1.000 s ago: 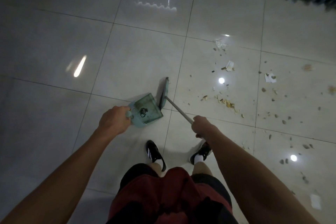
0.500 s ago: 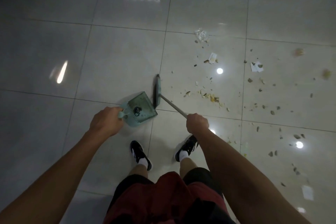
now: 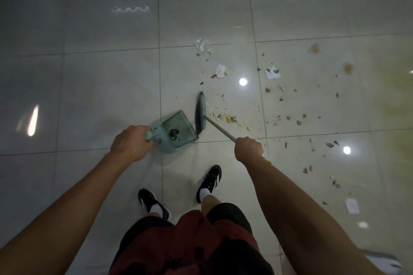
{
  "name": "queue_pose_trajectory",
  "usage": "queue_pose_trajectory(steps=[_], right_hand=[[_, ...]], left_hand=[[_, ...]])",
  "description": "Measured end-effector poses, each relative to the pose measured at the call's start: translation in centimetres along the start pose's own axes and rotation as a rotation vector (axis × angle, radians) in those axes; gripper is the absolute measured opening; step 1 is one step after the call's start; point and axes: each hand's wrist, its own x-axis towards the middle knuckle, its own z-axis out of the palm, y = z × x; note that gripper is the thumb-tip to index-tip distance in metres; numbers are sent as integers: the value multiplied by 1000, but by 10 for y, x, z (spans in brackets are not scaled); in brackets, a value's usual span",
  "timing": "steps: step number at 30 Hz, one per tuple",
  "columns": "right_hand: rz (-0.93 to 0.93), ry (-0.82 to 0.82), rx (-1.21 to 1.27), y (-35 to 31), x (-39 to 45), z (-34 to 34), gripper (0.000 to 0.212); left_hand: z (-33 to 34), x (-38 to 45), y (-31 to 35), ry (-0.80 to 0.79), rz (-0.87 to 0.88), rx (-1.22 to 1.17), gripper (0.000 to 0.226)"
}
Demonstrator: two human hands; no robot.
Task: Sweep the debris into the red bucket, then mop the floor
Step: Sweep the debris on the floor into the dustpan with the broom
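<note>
The right hand has its grip wrapped around the broom handle, which runs from it forward and to the left down to the broom head. The head's long axis points away from the person. The left hand holds the dustpan touching the head's left side. The debris lies on the floor just right of the head, so the right hand is nearer. No red bucket is in view.

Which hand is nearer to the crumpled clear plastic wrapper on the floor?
Right. The right hand grips the broom handle, below and slightly right of the wrapper. The left hand holds the dustpan, farther down-left of it.
</note>
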Motion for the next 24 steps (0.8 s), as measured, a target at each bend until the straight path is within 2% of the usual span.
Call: queue_pose_trajectory(steps=[5, 10, 17, 24], right_hand=[[96, 10, -3, 34, -8, 2, 32], [128, 53, 94, 29, -16, -10, 29], [92, 66, 145, -18, -14, -35, 31], [-4, 71, 151, -111, 15, -64, 29]], left_hand=[[-6, 9, 23, 14, 55, -4, 3], [-6, 15, 25, 39, 78, 40, 11], [-23, 21, -9, 58, 39, 13, 11], [-56, 45, -95, 61, -6, -29, 13]])
